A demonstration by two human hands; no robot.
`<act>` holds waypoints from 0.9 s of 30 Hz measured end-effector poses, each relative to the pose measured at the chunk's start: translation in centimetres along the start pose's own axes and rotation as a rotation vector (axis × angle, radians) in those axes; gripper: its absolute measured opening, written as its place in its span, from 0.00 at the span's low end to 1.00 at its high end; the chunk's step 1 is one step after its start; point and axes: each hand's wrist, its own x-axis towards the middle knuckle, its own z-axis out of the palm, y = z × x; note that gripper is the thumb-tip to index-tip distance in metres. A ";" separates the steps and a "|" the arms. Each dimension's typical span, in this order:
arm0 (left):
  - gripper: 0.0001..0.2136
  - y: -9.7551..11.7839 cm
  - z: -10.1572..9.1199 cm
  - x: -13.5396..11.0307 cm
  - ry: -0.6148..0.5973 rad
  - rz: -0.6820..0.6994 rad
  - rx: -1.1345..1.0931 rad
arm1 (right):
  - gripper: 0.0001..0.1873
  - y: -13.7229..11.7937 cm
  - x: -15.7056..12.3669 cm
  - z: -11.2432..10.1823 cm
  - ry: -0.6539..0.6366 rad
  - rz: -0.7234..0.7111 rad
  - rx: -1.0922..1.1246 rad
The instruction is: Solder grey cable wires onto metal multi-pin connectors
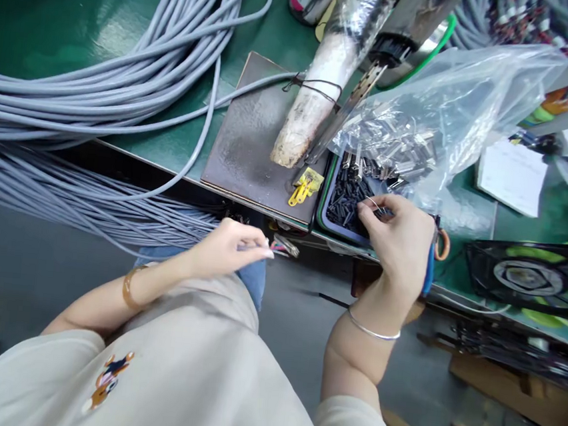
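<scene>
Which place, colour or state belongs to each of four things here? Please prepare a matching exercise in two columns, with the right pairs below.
1. Left hand
2. Right hand
3. Yellow pieces
4. Cables

A. On the dark board
B. Grey, in big loops
C. Holding coloured wires
D. At the tray of black pieces

Pairs: 1-C, 2-D, 3-A, 4-B

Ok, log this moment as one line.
Left hand: pinching coloured wires | Right hand: over tray of small black pieces | Grey cables: looped on green bench
</scene>
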 end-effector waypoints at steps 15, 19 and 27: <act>0.10 1.5 -0.3 1.3 0.363 0.120 0.163 | 0.05 -12.8 -6.0 2.5 0.078 0.255 0.726; 0.10 1.3 -0.2 1.3 0.343 0.121 0.174 | 0.04 -12.5 -5.8 2.9 0.095 0.267 0.773; 0.04 1.6 -0.1 1.2 0.288 0.225 0.296 | 0.04 -13.5 -5.9 2.6 -0.010 0.141 0.596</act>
